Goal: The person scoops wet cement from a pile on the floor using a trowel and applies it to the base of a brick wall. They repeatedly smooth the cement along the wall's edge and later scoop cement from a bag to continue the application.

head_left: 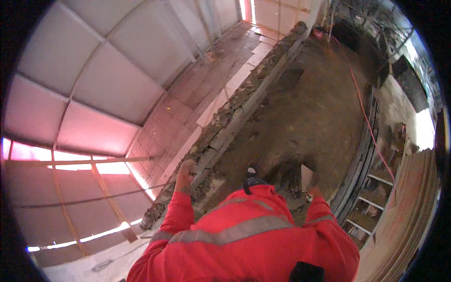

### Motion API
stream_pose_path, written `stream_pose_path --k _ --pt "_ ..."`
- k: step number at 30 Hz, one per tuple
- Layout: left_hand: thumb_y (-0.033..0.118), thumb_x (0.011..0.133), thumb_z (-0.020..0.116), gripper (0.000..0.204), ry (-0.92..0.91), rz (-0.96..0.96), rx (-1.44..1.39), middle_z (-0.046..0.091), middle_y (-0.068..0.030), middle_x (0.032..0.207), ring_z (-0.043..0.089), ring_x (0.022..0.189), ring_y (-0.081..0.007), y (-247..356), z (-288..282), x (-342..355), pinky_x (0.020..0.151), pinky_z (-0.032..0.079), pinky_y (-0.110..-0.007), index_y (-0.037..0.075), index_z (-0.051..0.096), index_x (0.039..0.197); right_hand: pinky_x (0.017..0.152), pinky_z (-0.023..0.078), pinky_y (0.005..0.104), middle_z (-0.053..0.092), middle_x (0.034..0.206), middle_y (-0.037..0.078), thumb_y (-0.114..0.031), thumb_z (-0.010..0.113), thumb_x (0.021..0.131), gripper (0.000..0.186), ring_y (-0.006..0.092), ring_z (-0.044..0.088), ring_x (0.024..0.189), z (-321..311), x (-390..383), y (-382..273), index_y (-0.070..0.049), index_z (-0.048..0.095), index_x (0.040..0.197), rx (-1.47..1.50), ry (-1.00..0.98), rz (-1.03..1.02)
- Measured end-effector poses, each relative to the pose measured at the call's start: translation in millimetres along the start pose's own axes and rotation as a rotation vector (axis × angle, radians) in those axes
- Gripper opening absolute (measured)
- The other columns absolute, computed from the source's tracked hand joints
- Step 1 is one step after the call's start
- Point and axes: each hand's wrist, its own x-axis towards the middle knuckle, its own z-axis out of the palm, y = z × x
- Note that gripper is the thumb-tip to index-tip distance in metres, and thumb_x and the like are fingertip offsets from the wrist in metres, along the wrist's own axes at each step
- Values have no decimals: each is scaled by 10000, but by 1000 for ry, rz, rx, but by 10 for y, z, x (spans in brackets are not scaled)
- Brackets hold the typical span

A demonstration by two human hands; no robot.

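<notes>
My left hand point(187, 170) is beside the top edge of a low, rough masonry wall point(230, 116). Its fingers look curled, and anything inside them is hidden. My right hand point(314, 192) is low over brown soil-like ground point(305, 123), closed at the near end of a pale, flat, pointed blade that looks like a trowel point(306, 177). The handle is covered by the hand. Dark, wet-looking material point(284, 175) lies just left of the blade. Between my hands, a dark object with a pale tip point(253, 181) shows beyond my red sleeves and chest.
Left of the wall runs a paved strip point(171, 115) beside tall pale panels point(117, 75). Long dark bars point(359, 155) and a ladder-like frame point(371, 202) lie to the right, near stacked boards point(408, 202). A red hose or cable point(358, 87) stretches along that side.
</notes>
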Motion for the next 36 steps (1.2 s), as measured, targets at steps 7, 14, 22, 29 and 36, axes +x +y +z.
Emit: stream_pose_path --k 7,14,22,29,36 --pt "18 624 574 475 -323 -312 -71 603 -181 1062 565 1033 -357 265 187 2158 898 442 -361 16 578 1098 669 488 461 653 775 190 -325 461 894 364 378 624 729 -376 743 -151 -67 686 771 396 94 86" --pt "44 634 621 498 -331 -295 -472 577 -153 1186 532 1115 -327 -11 981 4136 934 417 -346 52 585 1130 589 458 447 636 711 174 -286 468 900 321 328 623 670 -298 751 -58 -28 658 878 490 218 293" --pt "130 762 633 399 -331 335 -143 581 -101 1186 542 1104 -253 -88 2542 6574 945 426 -344 71 588 1154 592 454 426 631 731 138 -282 475 900 302 292 610 657 -150 -31 326 -33 644 888 1008 28 553" --pt "54 722 591 437 -313 200 -127 604 -149 1114 581 1020 -311 287 3558 8199 897 453 -352 50 565 1158 618 462 421 629 769 124 -295 484 898 288 280 609 690 -1277 140 816 -48 628 931 1379 -54 824" --pt "45 723 571 406 -303 66 -197 606 -172 1089 579 1015 -339 458 4044 9671 880 455 -359 50 574 1129 644 469 416 626 806 110 -308 494 895 283 269 608 723 -2363 981 1911 -63 612 974 1473 -32 848"
